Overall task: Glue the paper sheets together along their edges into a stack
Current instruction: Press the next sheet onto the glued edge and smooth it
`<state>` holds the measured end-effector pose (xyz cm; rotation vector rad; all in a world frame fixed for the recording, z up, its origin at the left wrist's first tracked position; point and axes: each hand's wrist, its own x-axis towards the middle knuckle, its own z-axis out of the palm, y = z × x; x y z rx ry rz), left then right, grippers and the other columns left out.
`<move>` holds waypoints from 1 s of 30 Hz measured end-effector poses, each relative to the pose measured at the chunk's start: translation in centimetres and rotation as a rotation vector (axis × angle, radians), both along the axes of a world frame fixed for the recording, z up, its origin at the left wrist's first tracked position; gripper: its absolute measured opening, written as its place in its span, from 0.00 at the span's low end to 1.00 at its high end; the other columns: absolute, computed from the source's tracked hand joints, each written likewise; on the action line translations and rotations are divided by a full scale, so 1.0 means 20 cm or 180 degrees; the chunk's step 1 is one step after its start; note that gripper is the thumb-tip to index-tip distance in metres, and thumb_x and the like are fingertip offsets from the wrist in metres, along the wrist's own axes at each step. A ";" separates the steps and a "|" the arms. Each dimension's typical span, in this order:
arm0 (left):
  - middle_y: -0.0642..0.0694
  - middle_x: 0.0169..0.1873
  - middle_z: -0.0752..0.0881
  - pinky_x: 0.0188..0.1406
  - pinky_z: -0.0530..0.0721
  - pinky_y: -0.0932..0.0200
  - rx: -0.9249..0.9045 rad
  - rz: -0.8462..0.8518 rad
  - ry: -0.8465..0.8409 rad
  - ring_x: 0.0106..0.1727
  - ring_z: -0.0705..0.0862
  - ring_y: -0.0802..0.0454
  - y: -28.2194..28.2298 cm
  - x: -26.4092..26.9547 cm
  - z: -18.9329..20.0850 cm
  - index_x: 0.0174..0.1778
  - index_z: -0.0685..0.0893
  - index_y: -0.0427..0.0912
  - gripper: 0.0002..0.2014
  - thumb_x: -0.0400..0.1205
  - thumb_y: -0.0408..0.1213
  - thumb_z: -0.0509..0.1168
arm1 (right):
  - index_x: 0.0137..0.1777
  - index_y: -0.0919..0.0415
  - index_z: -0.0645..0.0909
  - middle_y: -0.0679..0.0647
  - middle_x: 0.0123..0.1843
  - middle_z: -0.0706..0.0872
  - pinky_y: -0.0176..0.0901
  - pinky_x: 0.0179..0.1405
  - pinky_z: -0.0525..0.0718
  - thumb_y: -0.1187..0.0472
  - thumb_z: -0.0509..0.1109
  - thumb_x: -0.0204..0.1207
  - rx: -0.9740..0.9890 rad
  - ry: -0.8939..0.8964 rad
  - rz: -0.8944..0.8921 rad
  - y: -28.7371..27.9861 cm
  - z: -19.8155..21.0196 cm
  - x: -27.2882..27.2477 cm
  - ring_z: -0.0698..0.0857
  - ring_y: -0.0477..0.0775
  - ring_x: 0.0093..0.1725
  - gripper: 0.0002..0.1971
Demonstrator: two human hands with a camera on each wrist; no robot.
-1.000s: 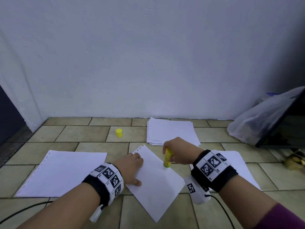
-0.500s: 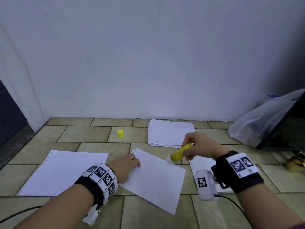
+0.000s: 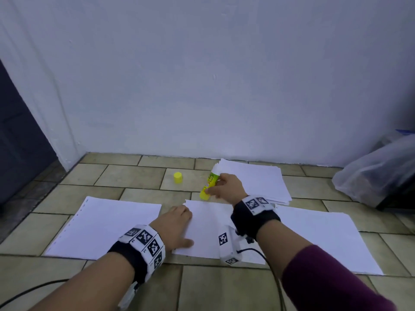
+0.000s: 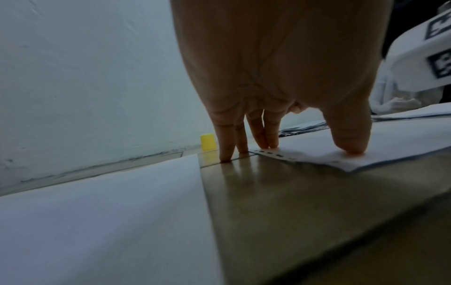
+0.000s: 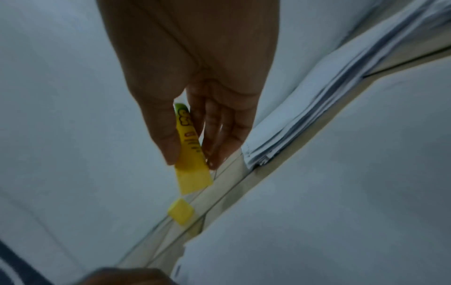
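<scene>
I am kneeling at a tiled floor with paper spread in front of me. I count three separate sheets lying flat and one pile. The left sheet sits by itself, its punched edge toward the left. The middle sheet lies between my two arms, and the right sheet lies beyond my right forearm. The paper pile (many loose sheets, edges fanned, too many to count) rests near the wall, just behind my right hand.

My left hand presses down on the middle sheet's left edge; its fingers are straight, with the thumb and two fingertips on the paper and the other two on the bare tile beside it. So that grip is apart, holding nothing, only pinning the sheet.

My right hand has its grip clamped on the one glue stick, thumb on one side and fingers on the other. The stick is yellow with green on its label, tilted, white tip uppermost toward the pile, its yellow base at the far edge of the middle sheet; whether it touches the floor I cannot tell.

One yellow cap stands alone on a tile, left of the glue stick and apart from it. A clear plastic bag slumps at the far right.
</scene>
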<state>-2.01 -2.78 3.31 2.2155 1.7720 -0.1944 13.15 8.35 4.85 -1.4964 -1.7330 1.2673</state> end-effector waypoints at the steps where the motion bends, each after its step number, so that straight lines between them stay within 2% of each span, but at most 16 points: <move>1: 0.45 0.76 0.64 0.71 0.64 0.59 0.0003 0.0004 -0.0026 0.75 0.63 0.48 0.00 -0.01 0.00 0.76 0.64 0.40 0.32 0.81 0.53 0.65 | 0.44 0.60 0.83 0.57 0.46 0.87 0.43 0.44 0.83 0.67 0.80 0.65 0.0266 -0.0294 -0.0038 0.03 -0.01 -0.04 0.84 0.52 0.41 0.11; 4: 0.46 0.77 0.63 0.72 0.63 0.59 0.0009 0.0022 -0.0081 0.76 0.63 0.49 0.01 -0.01 0.00 0.77 0.63 0.40 0.34 0.81 0.53 0.65 | 0.54 0.64 0.83 0.57 0.51 0.88 0.40 0.49 0.78 0.66 0.78 0.66 0.0737 -0.0884 0.0009 0.10 -0.02 -0.13 0.83 0.55 0.51 0.16; 6: 0.46 0.78 0.62 0.73 0.63 0.59 0.0007 0.0026 -0.0101 0.77 0.62 0.49 0.01 -0.01 0.00 0.79 0.62 0.40 0.35 0.81 0.53 0.66 | 0.55 0.65 0.82 0.59 0.54 0.87 0.42 0.51 0.80 0.66 0.76 0.69 0.0828 -0.1150 0.0120 0.15 -0.03 -0.17 0.84 0.58 0.56 0.15; 9: 0.47 0.79 0.60 0.74 0.61 0.59 -0.0015 0.0010 -0.0088 0.78 0.60 0.49 0.01 -0.01 -0.01 0.80 0.60 0.40 0.36 0.82 0.53 0.65 | 0.57 0.63 0.81 0.60 0.56 0.86 0.46 0.54 0.83 0.66 0.75 0.69 0.0790 -0.1455 0.0213 0.19 -0.06 -0.21 0.84 0.59 0.58 0.16; 13: 0.46 0.80 0.60 0.74 0.61 0.58 -0.0041 0.0007 -0.0085 0.78 0.60 0.49 0.02 -0.01 -0.01 0.80 0.59 0.40 0.36 0.82 0.53 0.65 | 0.58 0.63 0.81 0.59 0.56 0.87 0.47 0.55 0.83 0.66 0.74 0.70 0.0831 -0.1531 0.0266 0.21 -0.07 -0.22 0.84 0.59 0.58 0.16; 17: 0.47 0.78 0.62 0.71 0.63 0.59 -0.0068 0.0099 -0.0141 0.76 0.62 0.50 0.02 -0.01 0.00 0.79 0.62 0.42 0.36 0.80 0.53 0.67 | 0.66 0.63 0.77 0.57 0.61 0.84 0.44 0.58 0.82 0.61 0.79 0.68 0.0619 -0.1497 0.0286 0.19 -0.04 -0.17 0.83 0.55 0.61 0.26; 19: 0.47 0.76 0.64 0.70 0.65 0.58 -0.0062 0.0106 -0.0080 0.74 0.64 0.49 0.03 -0.01 0.00 0.77 0.63 0.42 0.35 0.79 0.55 0.67 | 0.67 0.62 0.77 0.56 0.61 0.84 0.39 0.58 0.79 0.61 0.78 0.69 0.0583 -0.1228 0.0200 0.17 0.01 -0.09 0.82 0.53 0.62 0.26; 21: 0.48 0.74 0.66 0.69 0.67 0.57 -0.0088 0.0132 -0.0010 0.73 0.65 0.49 0.04 0.00 0.01 0.77 0.64 0.42 0.36 0.78 0.56 0.67 | 0.62 0.61 0.81 0.54 0.59 0.86 0.34 0.55 0.76 0.61 0.77 0.70 0.0651 -0.1107 0.0192 0.12 0.07 0.05 0.83 0.51 0.60 0.20; 24: 0.49 0.72 0.67 0.67 0.71 0.57 -0.0142 0.0200 0.0002 0.71 0.66 0.50 0.06 0.01 0.01 0.75 0.66 0.43 0.36 0.76 0.56 0.70 | 0.58 0.60 0.84 0.54 0.58 0.87 0.31 0.53 0.74 0.61 0.77 0.70 0.0715 -0.1454 0.0220 0.05 0.14 0.35 0.83 0.49 0.58 0.16; 27: 0.49 0.72 0.66 0.67 0.73 0.54 -0.0199 0.0231 0.0050 0.72 0.64 0.50 0.06 0.02 0.01 0.74 0.65 0.43 0.36 0.75 0.55 0.70 | 0.66 0.58 0.79 0.53 0.67 0.82 0.33 0.57 0.72 0.58 0.78 0.70 0.0470 -0.2348 0.0319 -0.04 0.17 0.64 0.79 0.50 0.65 0.24; 30: 0.50 0.73 0.65 0.66 0.73 0.54 -0.0193 0.0226 0.0026 0.73 0.63 0.51 0.05 0.02 0.01 0.74 0.65 0.44 0.35 0.76 0.55 0.70 | 0.78 0.58 0.65 0.53 0.78 0.70 0.40 0.70 0.68 0.49 0.80 0.67 -0.0164 -0.3052 0.0549 -0.14 0.13 0.82 0.69 0.52 0.76 0.42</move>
